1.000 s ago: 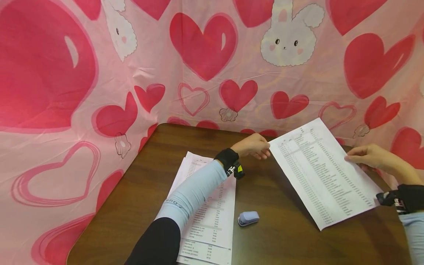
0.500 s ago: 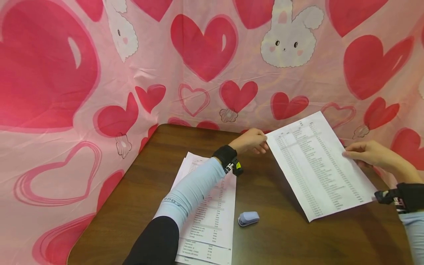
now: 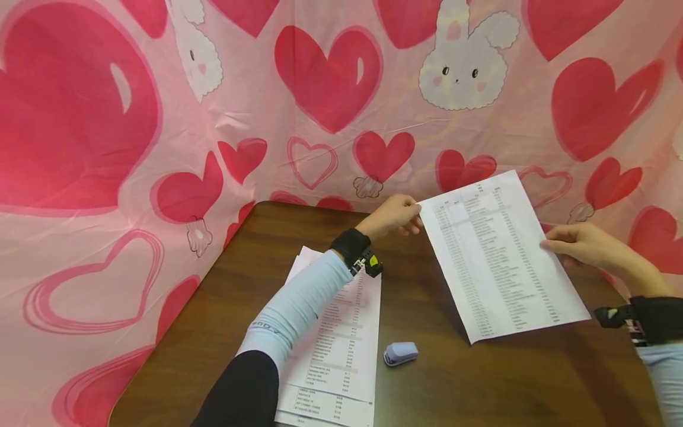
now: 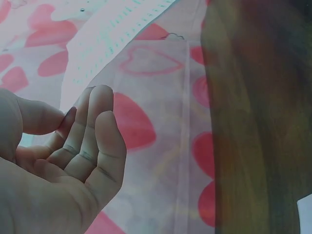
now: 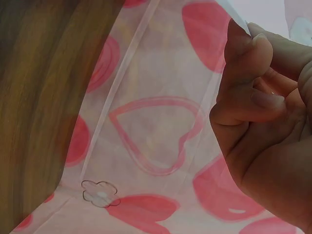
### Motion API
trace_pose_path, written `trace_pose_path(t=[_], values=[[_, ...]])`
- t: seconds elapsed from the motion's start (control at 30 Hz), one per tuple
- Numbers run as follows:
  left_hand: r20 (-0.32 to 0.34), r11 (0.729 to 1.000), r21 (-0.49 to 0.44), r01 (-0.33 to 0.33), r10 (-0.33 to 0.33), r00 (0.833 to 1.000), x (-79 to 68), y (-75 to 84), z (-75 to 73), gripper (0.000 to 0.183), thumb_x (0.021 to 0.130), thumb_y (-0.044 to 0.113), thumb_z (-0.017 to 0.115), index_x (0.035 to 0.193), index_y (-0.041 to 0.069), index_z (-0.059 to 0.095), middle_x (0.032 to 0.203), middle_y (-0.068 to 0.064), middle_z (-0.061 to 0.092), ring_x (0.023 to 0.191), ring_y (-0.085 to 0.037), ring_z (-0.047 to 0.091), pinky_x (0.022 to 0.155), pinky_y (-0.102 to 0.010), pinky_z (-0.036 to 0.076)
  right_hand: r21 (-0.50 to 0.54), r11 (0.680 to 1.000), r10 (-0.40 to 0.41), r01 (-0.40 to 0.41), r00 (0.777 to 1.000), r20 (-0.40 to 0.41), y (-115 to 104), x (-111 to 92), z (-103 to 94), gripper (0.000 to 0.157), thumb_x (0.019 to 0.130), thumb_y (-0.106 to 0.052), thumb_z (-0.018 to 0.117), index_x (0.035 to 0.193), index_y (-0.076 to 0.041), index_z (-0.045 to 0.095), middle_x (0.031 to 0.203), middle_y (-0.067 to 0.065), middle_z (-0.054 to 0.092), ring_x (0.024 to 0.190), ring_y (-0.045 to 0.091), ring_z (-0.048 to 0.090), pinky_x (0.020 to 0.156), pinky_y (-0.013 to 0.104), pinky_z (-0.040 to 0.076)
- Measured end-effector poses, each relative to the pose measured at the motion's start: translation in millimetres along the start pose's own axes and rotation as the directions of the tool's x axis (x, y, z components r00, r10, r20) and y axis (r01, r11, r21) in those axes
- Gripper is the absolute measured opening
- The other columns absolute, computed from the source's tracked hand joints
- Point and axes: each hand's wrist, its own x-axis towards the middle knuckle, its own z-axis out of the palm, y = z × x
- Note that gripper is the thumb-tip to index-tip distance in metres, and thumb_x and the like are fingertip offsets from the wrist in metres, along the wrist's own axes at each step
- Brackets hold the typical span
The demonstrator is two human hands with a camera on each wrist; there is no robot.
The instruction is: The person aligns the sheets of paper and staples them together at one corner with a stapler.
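A printed sheet of paper (image 3: 501, 255) is held up tilted above the right part of the table. My left hand (image 3: 395, 214) pinches its upper left corner between thumb and fingertip. In the left wrist view that left hand (image 4: 73, 146) has its other fingers loosely bent beside the pinch. At the sheet's right edge my right hand (image 3: 587, 246) grips the paper between thumb and fingers. The right wrist view has the right hand (image 5: 268, 112) pinching the paper's edge (image 5: 263, 14), fingers curled. A stack of printed sheets (image 3: 341, 356) lies under my left forearm, partly hidden by it.
A small lavender stapler (image 3: 401, 353) lies on the brown wooden table (image 3: 427, 397), just right of the stack. Behind and to the left hangs a pink cloth (image 3: 240, 89) with hearts and rabbits, close to the table's edges.
Both hands have carried the sheet leftward and a little upward, and it has turned more upright. The stack and the stapler stay where they were.
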Motion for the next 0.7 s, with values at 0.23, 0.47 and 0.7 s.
trace_pose_path(t=[0.23, 0.47, 0.7], values=[[-0.039, 1.0, 0.029, 0.006, -0.005, 0.999, -8.0, 9.4, -13.4, 0.021, 0.101, 0.019, 0.047, 0.098, 0.004, 0.061, 0.081, -0.008, 0.066, 0.09, -0.04, 0.07, 0.081, -0.048, 0.057, -0.013, 0.998, -0.055, 0.055, 0.998, -0.001, -15.2, 0.6, 4.2, 0.034, 0.093, -0.029, 0.066, 0.112, -0.001, 0.066, 0.076, 0.003, 0.065, 0.049, 0.018, 0.052, 0.045, 0.025, 0.039], [-0.066, 0.999, 0.05, -0.012, 0.015, 0.998, -13.3, 24.9, -30.1, 0.021, 0.101, 0.019, 0.047, 0.098, 0.003, 0.061, 0.08, -0.007, 0.064, 0.065, -0.021, 0.068, 0.063, -0.032, 0.056, 0.036, 0.995, -0.092, 0.093, 0.996, -0.01, -38.7, -1.0, 3.9, 0.023, 0.094, -0.028, 0.065, 0.1, -0.006, 0.065, 0.061, 0.005, 0.057, 0.048, 0.021, 0.051, 0.044, 0.027, 0.038], [-0.123, 0.999, 0.003, -0.049, 0.049, 0.991, -19.5, 29.5, -43.0, 0.019, 0.1, 0.018, 0.047, 0.1, 0.004, 0.06, 0.081, -0.01, 0.063, 0.06, -0.017, 0.064, 0.056, -0.026, 0.052, 0.025, 0.987, -0.158, 0.159, 0.987, -0.042, -51.1, -0.4, 2.8, 0.018, 0.094, -0.025, 0.065, 0.096, -0.007, 0.064, 0.06, 0.005, 0.053, 0.05, 0.019, 0.05, 0.046, 0.027, 0.038]])
